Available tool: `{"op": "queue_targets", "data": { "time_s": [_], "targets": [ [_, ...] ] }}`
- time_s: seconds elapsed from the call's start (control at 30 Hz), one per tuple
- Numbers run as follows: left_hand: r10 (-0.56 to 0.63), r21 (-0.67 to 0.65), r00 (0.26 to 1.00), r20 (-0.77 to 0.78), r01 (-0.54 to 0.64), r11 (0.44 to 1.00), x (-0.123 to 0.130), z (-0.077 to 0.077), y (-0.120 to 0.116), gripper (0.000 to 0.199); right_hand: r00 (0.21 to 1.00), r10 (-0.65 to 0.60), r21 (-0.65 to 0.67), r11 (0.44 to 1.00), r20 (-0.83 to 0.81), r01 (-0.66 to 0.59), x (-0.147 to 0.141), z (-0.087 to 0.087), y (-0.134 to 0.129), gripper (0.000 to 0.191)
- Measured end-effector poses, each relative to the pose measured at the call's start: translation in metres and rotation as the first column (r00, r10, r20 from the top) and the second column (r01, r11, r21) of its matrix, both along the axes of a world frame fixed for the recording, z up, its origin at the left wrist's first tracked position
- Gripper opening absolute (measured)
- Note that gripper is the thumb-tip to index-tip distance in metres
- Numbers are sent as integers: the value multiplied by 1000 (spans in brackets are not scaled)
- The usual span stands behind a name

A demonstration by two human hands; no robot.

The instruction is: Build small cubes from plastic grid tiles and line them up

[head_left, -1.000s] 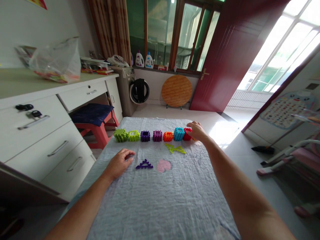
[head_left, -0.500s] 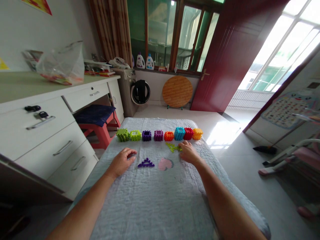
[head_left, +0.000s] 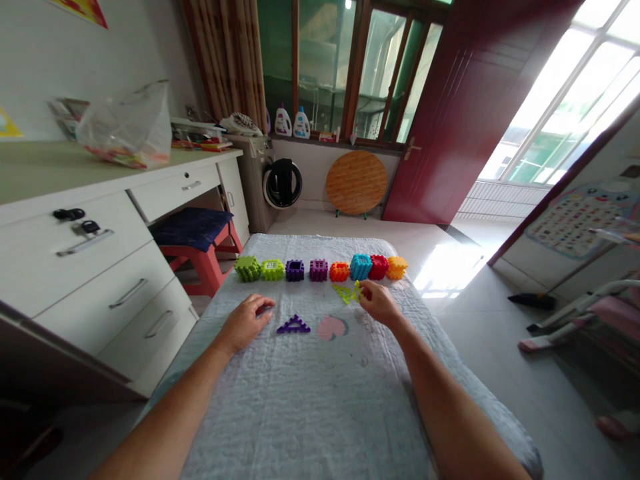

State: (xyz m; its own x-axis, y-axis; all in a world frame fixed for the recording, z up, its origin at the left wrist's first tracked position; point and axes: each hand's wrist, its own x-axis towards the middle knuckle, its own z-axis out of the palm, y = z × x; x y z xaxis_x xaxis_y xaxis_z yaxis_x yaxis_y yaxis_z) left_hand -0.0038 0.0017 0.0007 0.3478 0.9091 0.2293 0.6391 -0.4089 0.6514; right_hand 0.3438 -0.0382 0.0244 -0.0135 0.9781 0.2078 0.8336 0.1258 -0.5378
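Observation:
My right hand (head_left: 379,302) pinches a yellow-green notched plastic building piece (head_left: 357,291) between thumb and fingers, tilted up from the cloth. Just left of it lies a second yellow-green piece (head_left: 342,293), flat on the cloth. My left hand (head_left: 247,321) rests on the cloth with its fingers loosely spread and nothing in it. Between my hands, nearer the left, is a purple triangle frame (head_left: 294,325). Beyond them stands a row of block cubes, among them a dark green one (head_left: 248,269), a purple one (head_left: 319,270), a blue one (head_left: 361,267) and a yellow-orange one (head_left: 397,268).
A grey-blue cloth (head_left: 300,400) covers the low table. On the left are a white desk (head_left: 75,180) and a red stool (head_left: 203,267). A washing machine (head_left: 257,180), a round wooden board (head_left: 356,182) and a red door (head_left: 435,120) stand at the back.
My right hand has raised the yellow-green piece, which lay flatter on the cloth before, to a more upright tilt. My left hand has stayed in place.

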Motion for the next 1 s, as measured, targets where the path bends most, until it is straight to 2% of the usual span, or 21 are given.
{"op": "queue_targets", "data": {
  "time_s": [0.07,0.13,0.2,0.3,0.37,0.47,0.63,0.77,1.0],
  "targets": [
    [-1,-5,1000,-5,1,1000,0,0,0,28,975,140,-84,984,-170,-156,-8,-1,-3,35],
    [-6,-9,1000,-7,6,1000,-1,-1,1,28,950,228,-114,960,-215,-256,-18,-2,-5,38],
    [-9,-11,1000,-4,9,1000,-1,-1,1,27,969,223,-57,972,-109,-230,-26,-2,-6,30],
    [-12,-14,1000,-1,12,1000,-1,-1,1,27,992,90,79,992,91,-97,-29,-1,-4,18],
    [-11,-12,1000,-1,11,1000,-1,0,1,26,985,59,96,993,165,-76,-27,-2,-1,26],
    [-8,-2,1000,7,8,1000,-1,-1,1,26,967,101,25,994,232,-109,-24,-5,1,37],
    [-5,8,1000,11,5,1000,-1,-3,1,25,954,134,-28,991,267,-131,-21,-8,2,33],
    [-6,0,1000,7,6,1000,-1,-4,2,26,952,160,19,985,261,-171,-17,-7,3,15],
    [-10,-16,1000,-5,10,1000,-1,-1,1,26,981,124,125,982,150,-144,1,0,-2,14]
  ]
}}
